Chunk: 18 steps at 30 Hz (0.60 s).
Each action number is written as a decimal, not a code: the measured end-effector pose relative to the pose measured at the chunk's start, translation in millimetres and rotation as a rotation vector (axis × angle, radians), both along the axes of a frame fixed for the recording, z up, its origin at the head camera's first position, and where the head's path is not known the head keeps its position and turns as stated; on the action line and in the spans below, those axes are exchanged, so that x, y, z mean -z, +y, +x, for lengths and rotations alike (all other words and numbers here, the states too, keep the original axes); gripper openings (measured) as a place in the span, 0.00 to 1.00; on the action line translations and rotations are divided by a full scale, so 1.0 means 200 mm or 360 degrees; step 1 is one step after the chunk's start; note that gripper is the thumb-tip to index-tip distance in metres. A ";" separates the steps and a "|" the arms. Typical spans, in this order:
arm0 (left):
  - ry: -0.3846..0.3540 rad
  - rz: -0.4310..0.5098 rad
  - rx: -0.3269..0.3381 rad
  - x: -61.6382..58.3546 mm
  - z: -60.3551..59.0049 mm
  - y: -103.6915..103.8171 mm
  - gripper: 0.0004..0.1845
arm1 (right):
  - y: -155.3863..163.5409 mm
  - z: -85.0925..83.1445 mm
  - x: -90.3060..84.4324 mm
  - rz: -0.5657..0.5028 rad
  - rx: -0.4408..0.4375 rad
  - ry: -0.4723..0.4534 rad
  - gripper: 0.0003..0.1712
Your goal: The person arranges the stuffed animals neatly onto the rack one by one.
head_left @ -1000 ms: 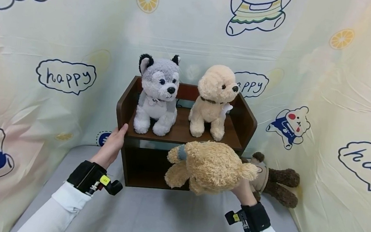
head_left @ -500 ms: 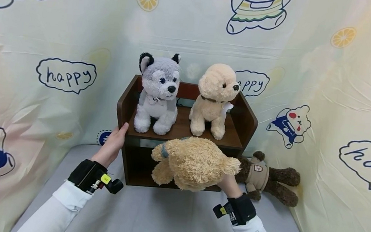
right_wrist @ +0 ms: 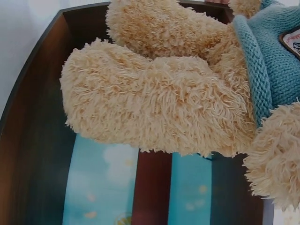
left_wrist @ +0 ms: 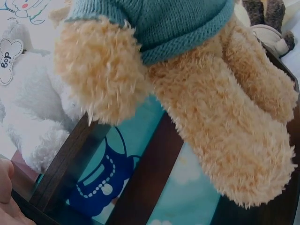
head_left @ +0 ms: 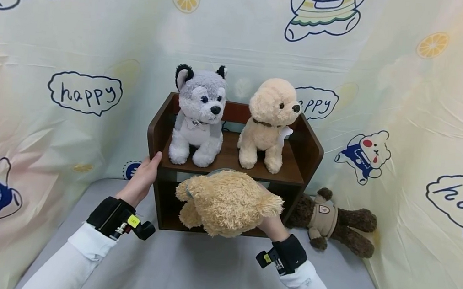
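Brace the two-tier wooden shelf (head_left: pixel 315 157) and, at its six-o'clock lower compartment (head_left: pixel 167 201), clear the upper board (head_left: pixel 229 156) with the blue-sweatered teddy bear (head_left: pixel 228 204), right grip (head_left: pixel 271 225) closed on it, fingers hidden, left grip (head_left: pixel 140 183) clasping the shelf's nine-o'clock side

Cartoon-printed backdrop (head_left: pixel 241 35) around grey surface (head_left: pixel 204 270)

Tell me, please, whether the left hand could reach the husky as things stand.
Likely yes: the left hand holds the shelf close to the husky, whose front is clear; it need only let go.
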<state>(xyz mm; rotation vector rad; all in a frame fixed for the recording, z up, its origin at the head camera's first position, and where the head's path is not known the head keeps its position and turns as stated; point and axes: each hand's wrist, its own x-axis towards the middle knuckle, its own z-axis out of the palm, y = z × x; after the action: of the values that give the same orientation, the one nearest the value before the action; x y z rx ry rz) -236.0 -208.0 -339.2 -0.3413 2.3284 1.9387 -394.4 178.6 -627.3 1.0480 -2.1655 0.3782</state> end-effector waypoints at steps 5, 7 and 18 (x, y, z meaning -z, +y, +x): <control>-0.0014 -0.0012 0.0002 0.00 0.00 0.00 0.41 | -0.28 0.49 -0.72 -0.0379 -0.0275 -0.0301 0.23; -0.0004 -0.0008 0.0006 0.00 0.00 0.00 0.40 | -0.33 0.54 -0.79 -0.0445 -0.0346 -0.0349 0.21; 0.0011 -0.0050 -0.0021 0.00 0.00 0.01 0.40 | -0.52 0.76 -1.07 -0.0778 -0.0775 -0.0503 0.21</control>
<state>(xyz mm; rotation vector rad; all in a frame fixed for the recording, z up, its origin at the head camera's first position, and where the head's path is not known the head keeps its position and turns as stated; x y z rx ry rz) -236.6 -206.4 -338.4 -0.3542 2.3689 1.9139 -243.0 73.7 -413.1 1.2726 -1.8951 1.3010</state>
